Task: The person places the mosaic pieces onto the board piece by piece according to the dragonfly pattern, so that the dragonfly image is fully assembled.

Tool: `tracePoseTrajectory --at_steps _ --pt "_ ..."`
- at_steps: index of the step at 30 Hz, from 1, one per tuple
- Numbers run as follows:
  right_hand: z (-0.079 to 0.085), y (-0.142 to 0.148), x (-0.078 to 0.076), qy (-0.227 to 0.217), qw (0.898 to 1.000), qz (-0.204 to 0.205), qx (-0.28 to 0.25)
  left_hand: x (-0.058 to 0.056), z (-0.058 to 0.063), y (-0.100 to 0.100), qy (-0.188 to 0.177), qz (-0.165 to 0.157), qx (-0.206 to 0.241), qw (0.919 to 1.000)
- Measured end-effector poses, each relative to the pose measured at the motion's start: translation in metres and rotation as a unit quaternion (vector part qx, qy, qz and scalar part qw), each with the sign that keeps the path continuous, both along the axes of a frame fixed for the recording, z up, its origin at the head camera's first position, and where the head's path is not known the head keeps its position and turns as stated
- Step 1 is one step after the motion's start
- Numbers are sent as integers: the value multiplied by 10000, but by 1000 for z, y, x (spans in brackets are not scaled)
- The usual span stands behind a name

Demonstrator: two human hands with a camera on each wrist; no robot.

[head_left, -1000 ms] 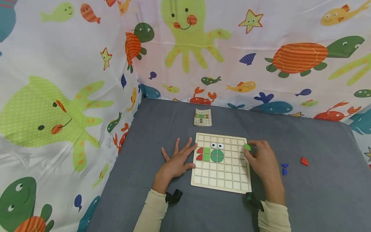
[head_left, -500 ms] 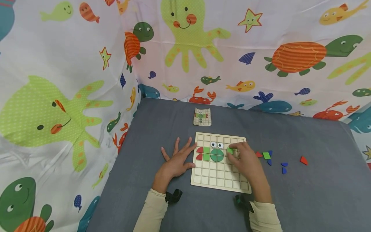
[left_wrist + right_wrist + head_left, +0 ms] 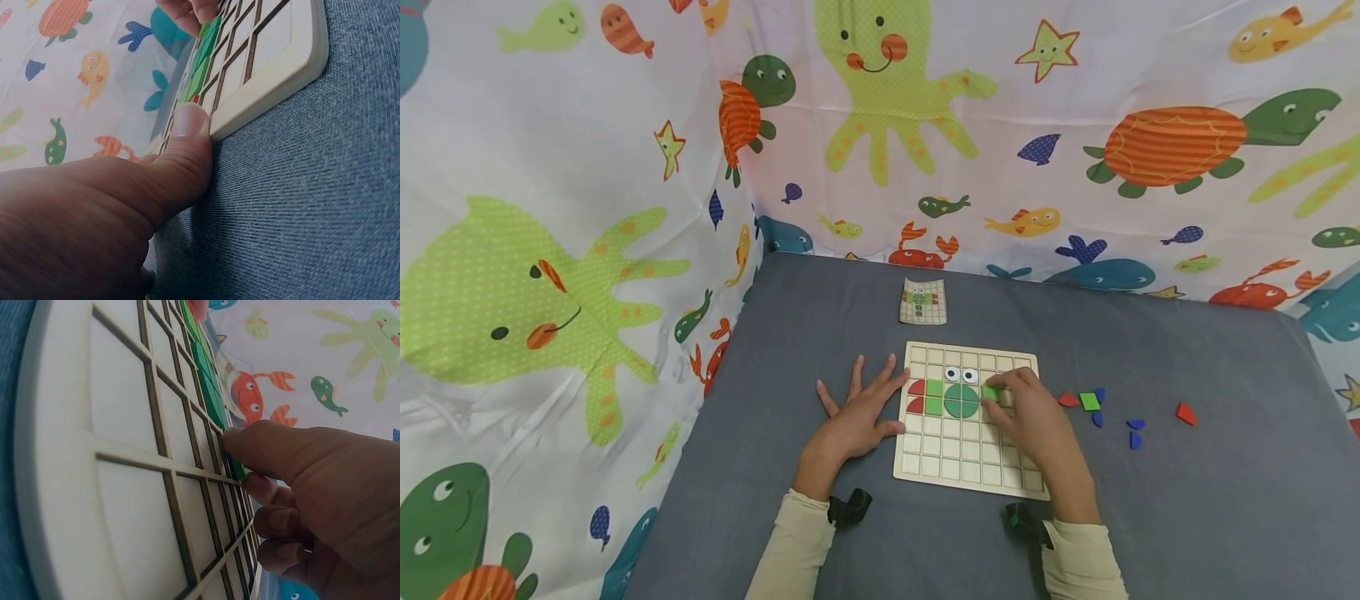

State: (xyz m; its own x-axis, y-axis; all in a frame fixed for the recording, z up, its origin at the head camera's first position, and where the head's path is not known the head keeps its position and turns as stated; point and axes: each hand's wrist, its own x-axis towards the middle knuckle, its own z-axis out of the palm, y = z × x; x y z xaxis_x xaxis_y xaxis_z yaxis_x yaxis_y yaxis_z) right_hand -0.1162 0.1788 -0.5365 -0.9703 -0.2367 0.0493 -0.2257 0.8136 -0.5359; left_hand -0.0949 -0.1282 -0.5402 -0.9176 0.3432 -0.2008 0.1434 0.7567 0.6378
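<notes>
A wooden grid board point(image 3: 970, 458) lies on the grey cloth. Set in its cells are two round eye tiles point(image 3: 961, 375), a dark green circle point(image 3: 962, 401) made of quarter tiles, light green square tiles point(image 3: 934, 397) and red quarter tiles point(image 3: 916, 397). My right hand point(image 3: 1033, 417) pinches a light green square tile point(image 3: 990, 392) at the cell just right of the circle. In the right wrist view, thumb and index finger hold that tile right at the grid. My left hand point(image 3: 853, 425) lies spread, its thumb point(image 3: 187, 134) and index finger touching the board's left edge.
Right of the board lie a red piece point(image 3: 1068, 400), a light green square point(image 3: 1088, 402), several blue pieces point(image 3: 1136, 440) and another red piece point(image 3: 1186, 414). A small pattern card point(image 3: 923, 302) rests behind the board. A printed curtain point(image 3: 880, 125) stands at the back and left.
My right hand has moved left from the board's right edge, carrying the light green square tile to the cell beside the dark green circle. The left hand has stayed in place.
</notes>
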Motion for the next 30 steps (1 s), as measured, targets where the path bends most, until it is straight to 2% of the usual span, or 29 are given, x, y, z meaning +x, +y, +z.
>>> tracePoseTrajectory --at_steps 14,30 --pt "2 1 0 -233 9997 79 -32 0 -2 -1 10 18 99 9999" --pt "1 3 3 -263 9996 67 -40 0 1 -2 -15 18 81 10000"
